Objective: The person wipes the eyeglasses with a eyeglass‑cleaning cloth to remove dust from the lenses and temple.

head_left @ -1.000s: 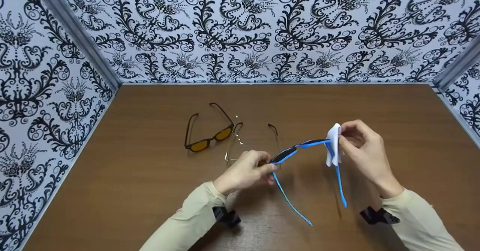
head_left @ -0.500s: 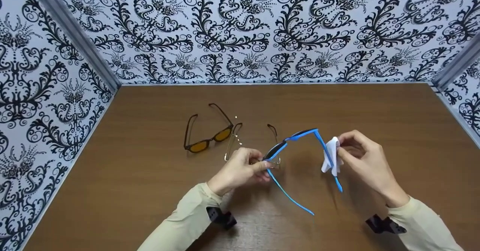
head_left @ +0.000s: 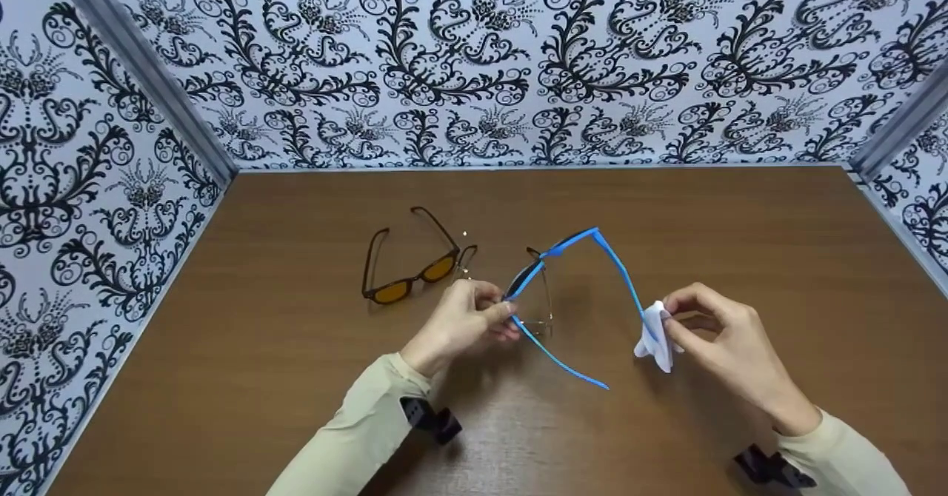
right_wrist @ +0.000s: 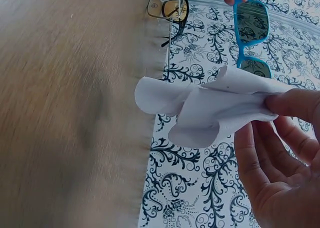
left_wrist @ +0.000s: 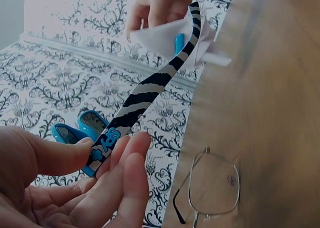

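Note:
My left hand (head_left: pixel 463 326) pinches blue-framed sunglasses (head_left: pixel 566 244) by the hinge end of one temple, holding them above the table. In the left wrist view that temple (left_wrist: pixel 145 93) shows black and white stripes outside. The dark lenses (right_wrist: pixel 252 23) show in the right wrist view. My right hand (head_left: pixel 733 348) pinches a white cloth (head_left: pixel 658 337) between thumb and fingers. The cloth is folded around the tip of the other temple (head_left: pixel 622 270), hiding that tip in the head view. In the left wrist view, a bit of blue pokes out at the cloth.
Dark-framed glasses with orange lenses (head_left: pixel 392 291) lie on the brown table (head_left: pixel 296 392), temples unfolded. Beside them, thin wire-framed glasses (left_wrist: pixel 215 183) rest partly behind my left hand. Patterned walls (head_left: pixel 474 66) enclose the table at the back and sides.
My right hand has slid the cloth down the temple from near the hinge to its tip, moving toward me. My left hand has shifted slightly left and away, tilting the sunglasses.

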`<action>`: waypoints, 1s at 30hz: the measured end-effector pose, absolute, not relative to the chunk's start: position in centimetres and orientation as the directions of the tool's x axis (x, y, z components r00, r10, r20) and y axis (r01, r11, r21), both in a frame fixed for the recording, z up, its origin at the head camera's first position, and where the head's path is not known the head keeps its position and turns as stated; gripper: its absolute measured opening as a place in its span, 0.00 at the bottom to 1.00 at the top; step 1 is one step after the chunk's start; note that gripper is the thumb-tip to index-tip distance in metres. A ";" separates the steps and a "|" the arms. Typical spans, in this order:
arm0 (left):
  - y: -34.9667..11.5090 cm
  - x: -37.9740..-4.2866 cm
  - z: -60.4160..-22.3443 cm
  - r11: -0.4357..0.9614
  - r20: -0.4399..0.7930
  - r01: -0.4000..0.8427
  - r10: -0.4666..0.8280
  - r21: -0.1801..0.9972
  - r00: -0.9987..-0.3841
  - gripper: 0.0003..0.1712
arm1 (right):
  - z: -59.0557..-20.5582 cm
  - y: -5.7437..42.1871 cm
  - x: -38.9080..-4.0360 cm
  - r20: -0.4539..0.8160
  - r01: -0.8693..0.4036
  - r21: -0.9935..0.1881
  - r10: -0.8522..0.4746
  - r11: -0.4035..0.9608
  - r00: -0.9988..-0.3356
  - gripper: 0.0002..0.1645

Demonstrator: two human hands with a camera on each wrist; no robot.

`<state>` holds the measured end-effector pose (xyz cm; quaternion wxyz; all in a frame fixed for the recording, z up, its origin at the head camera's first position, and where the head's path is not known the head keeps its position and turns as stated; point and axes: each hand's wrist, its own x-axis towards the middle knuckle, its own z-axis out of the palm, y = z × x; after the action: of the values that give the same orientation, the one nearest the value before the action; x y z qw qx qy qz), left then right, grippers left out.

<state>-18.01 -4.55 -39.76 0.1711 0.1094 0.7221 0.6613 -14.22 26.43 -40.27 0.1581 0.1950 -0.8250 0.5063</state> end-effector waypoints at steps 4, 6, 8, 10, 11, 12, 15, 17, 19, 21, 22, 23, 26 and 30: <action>-4.7 -18.4 -40.0 0.125 -0.114 -0.073 0.362 0.989 -0.925 0.07 | -40.1 26.6 -14.1 0.473 -0.493 -0.770 -0.157 0.405 -0.867 0.17; -4.8 -18.6 -40.0 0.131 -0.119 -0.077 0.353 0.988 -0.928 0.07 | -39.8 26.7 -14.1 0.488 -0.506 -0.764 -0.156 0.400 -0.859 0.17; -4.8 -18.6 -40.0 0.132 -0.122 -0.080 0.345 0.988 -0.931 0.07 | -39.5 26.8 -14.1 0.515 -0.530 -0.752 -0.152 0.392 -0.844 0.17; -4.9 -18.7 -40.0 0.131 -0.128 -0.089 0.335 0.987 -0.933 0.06 | -39.1 26.8 -14.0 0.541 -0.550 -0.741 -0.144 0.385 -0.829 0.17; -4.9 -18.7 -40.1 0.129 -0.132 -0.094 0.332 0.987 -0.934 0.06 | -38.9 26.7 -14.0 0.549 -0.557 -0.740 -0.139 0.378 -0.824 0.17; -4.8 -18.7 -40.1 0.129 -0.135 -0.097 0.328 0.987 -0.935 0.05 | -38.8 26.6 -13.9 0.555 -0.560 -0.740 -0.132 0.373 -0.821 0.17; -4.6 -18.6 -40.2 0.120 -0.140 -0.106 0.326 0.987 -0.935 0.03 | -38.4 26.2 -13.9 0.559 -0.565 -0.747 -0.130 0.349 -0.819 0.17; -4.4 -18.6 -40.2 0.113 -0.138 -0.106 0.335 0.988 -0.932 0.02 | -38.5 25.8 -14.0 0.544 -0.560 -0.765 -0.147 0.318 -0.826 0.18; -4.2 -18.5 -40.2 0.106 -0.133 -0.102 0.348 0.989 -0.928 0.03 | -38.7 25.6 -14.1 0.520 -0.548 -0.784 -0.173 0.291 -0.836 0.19; -4.0 -18.4 -40.2 0.100 -0.132 -0.102 0.364 0.990 -0.922 0.03 | -39.2 25.6 -14.4 0.513 -0.551 -0.793 -0.202 0.259 -0.834 0.19; -3.9 -18.3 -40.2 0.097 -0.132 -0.103 0.370 0.990 -0.920 0.03 | -39.4 25.7 -14.5 0.512 -0.554 -0.794 -0.214 0.252 -0.832 0.19; -3.9 -18.3 -40.2 0.095 -0.131 -0.103 0.374 0.990 -0.918 0.03 | -39.6 25.8 -14.6 0.513 -0.558 -0.790 -0.225 0.253 -0.828 0.19; -3.8 -18.1 -40.1 0.084 -0.130 -0.105 0.383 0.991 -0.914 0.04 | -40.3 26.3 -14.9 0.536 -0.592 -0.758 -0.256 0.274 -0.804 0.19; -3.8 -17.8 -39.9 0.067 -0.120 -0.102 0.392 0.993 -0.912 0.06 | -40.6 27.0 -15.5 0.547 -0.624 -0.694 -0.300 0.360 -0.782 0.21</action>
<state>-17.79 -3.83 -39.86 0.1830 0.1028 0.7071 0.6752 -15.46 26.99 -40.62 0.1657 0.2858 -0.8078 0.4881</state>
